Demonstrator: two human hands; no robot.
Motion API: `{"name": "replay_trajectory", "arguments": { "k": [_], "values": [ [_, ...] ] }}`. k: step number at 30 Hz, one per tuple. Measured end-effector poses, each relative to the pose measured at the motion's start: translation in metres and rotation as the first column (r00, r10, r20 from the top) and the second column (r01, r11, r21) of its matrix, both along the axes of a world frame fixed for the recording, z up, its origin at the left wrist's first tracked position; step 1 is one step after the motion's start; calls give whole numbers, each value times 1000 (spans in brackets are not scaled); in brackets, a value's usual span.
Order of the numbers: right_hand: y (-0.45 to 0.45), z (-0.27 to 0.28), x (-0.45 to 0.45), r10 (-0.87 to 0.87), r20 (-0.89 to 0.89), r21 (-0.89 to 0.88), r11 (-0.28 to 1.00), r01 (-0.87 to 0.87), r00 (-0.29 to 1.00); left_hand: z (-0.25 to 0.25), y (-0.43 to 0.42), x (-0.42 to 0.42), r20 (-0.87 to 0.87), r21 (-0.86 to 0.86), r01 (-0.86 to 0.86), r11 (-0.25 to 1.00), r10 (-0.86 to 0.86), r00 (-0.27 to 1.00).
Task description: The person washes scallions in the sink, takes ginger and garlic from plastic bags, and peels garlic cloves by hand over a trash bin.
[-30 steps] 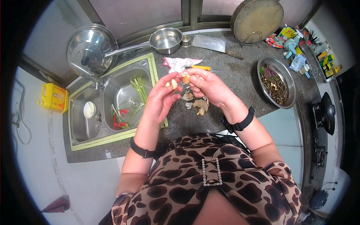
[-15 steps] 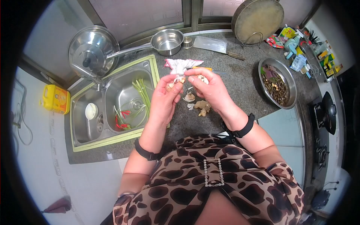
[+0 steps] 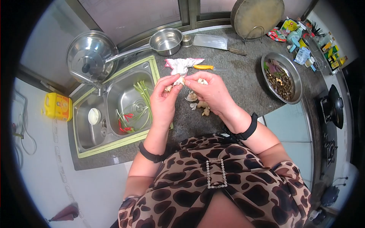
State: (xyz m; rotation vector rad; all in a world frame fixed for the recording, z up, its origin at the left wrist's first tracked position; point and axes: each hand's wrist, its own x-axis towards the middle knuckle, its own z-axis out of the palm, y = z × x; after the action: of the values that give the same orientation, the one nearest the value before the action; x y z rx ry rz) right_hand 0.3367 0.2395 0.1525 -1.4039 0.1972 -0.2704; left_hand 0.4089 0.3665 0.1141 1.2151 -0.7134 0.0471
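Observation:
Above the counter, my left hand (image 3: pixel 163 100) is closed with its fingertips around a piece of garlic (image 3: pixel 180 81). My right hand (image 3: pixel 213 93) pinches the same garlic from the other side. Just beyond the right fingers lie small whitish pieces (image 3: pixel 202 81), partly hidden by that hand. Garlic skins (image 3: pixel 191 97) are scattered below the hands, and a knob of ginger (image 3: pixel 204 109) sits beside them, partly covered by my right hand. A crumpled white and pink cloth (image 3: pixel 181 65) and a yellow-handled knife (image 3: pixel 204 67) rest behind the fingers.
A double sink (image 3: pixel 131 102) with green stalks and red chillies is at left. Behind stand a steel pot (image 3: pixel 166 41), a cleaver (image 3: pixel 211 41) and a round chopping board (image 3: pixel 258 17). A steel bowl (image 3: pixel 296 95) of snail-like shells is at right, near the stove (image 3: pixel 330 146).
Both hands have shifted slightly left in view, and the fingertips have come closer together on the garlic. The yellow knife handle now shows more fully.

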Motion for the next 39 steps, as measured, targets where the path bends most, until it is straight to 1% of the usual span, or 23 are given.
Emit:
{"name": "replay_trajectory", "arguments": {
  "k": [4, 10, 13, 15, 16, 18, 19, 21, 22, 24, 25, 26, 28, 30, 31, 32, 34, 35, 36, 37, 38, 39],
  "values": [
    [0, -2, 0, -24, 21, -21, 999, 24, 1000, -1, 0, -2, 5, 41, -17, 999, 16, 1000],
    [-3, -6, 0, -8, -2, 24, 1000, 8, 1000, -6, -2, -3, -5, 30, 14, 999, -13, 1000],
    [-1, -10, 1, -31, 16, 25, 999, 31, 999, -7, -4, -5, -19, 4, 23, 1000, -23, 1000],
    [0, -9, 0, -59, 9, 33, 998, 59, 998, -9, -7, -5, -195, -64, 89, 994, -100, 976],
    [0, -8, 0, -60, 11, 34, 998, 60, 998, -9, -5, -5, -193, -63, 91, 994, -101, 976],
    [1, -7, 1, -25, 22, 86, 996, 23, 999, -10, -3, -6, -398, -98, 195, 976, -218, 891],
    [2, -6, 1, -26, 24, 85, 996, 24, 999, -11, -4, -5, -397, -98, 196, 976, -219, 891],
    [2, -4, 1, 4, 49, 105, 994, -9, 999, -12, -6, -3, -474, -370, 311, 875, -466, 747],
    [1, -4, 2, 6, 51, 104, 995, -11, 999, -10, -6, -2, -472, -371, 310, 875, -466, 749],
    [-5, -6, 3, 10, 27, 147, 989, -14, 1000, -5, -3, 0, -545, -479, 266, 837, -521, 657],
    [-7, -4, 2, 16, 27, 144, 989, -20, 1000, -8, -1, 4, -519, -512, 283, 811, -555, 651],
    [-10, -2, 2, 29, 42, 147, 988, -35, 999, -7, 0, 5, -518, -514, 278, 811, -552, 654],
    [-16, -1, 3, 48, 56, 149, 987, -55, 997, -4, 3, 6, -499, -507, 228, 831, -499, 709],
    [-24, -2, 5, 126, 186, 335, 924, -183, 975, -7, 5, 9, -489, -512, 237, 826, -506, 711],
    [-27, -2, 5, 189, 208, 359, 898, -255, 960, -4, 5, 6, -514, -459, 229, 858, -467, 720],
    [-27, -1, 6, 190, 205, 357, 899, -254, 960, -1, 5, 4, -537, -406, 222, 887, -428, 727],
    [-22, 7, 5, 183, 110, 358, 909, -211, 977, 3, 6, 1, -549, -390, 236, 890, -430, 717],
    [-20, 5, 6, 183, 106, 357, 910, -209, 977, 3, 7, 0, -560, -370, 251, 895, -430, 708],
    [-18, 3, 7, 199, 97, 277, 936, -219, 975, 2, 7, 0, -562, -372, 250, 894, -432, 706],
    [-17, 1, 8, 215, 86, 196, 954, -229, 973, 2, 8, 1, -544, -312, 274, 910, -407, 733],
    [-15, 1, 8, 216, 83, 195, 954, -228, 973, 1, 8, 1, -524, -249, 294, 923, -384, 760],
    [-13, 1, 8, 198, 84, 145, 967, -209, 977, 2, 8, 1, -526, -251, 293, 923, -384, 759]
  ]
}}
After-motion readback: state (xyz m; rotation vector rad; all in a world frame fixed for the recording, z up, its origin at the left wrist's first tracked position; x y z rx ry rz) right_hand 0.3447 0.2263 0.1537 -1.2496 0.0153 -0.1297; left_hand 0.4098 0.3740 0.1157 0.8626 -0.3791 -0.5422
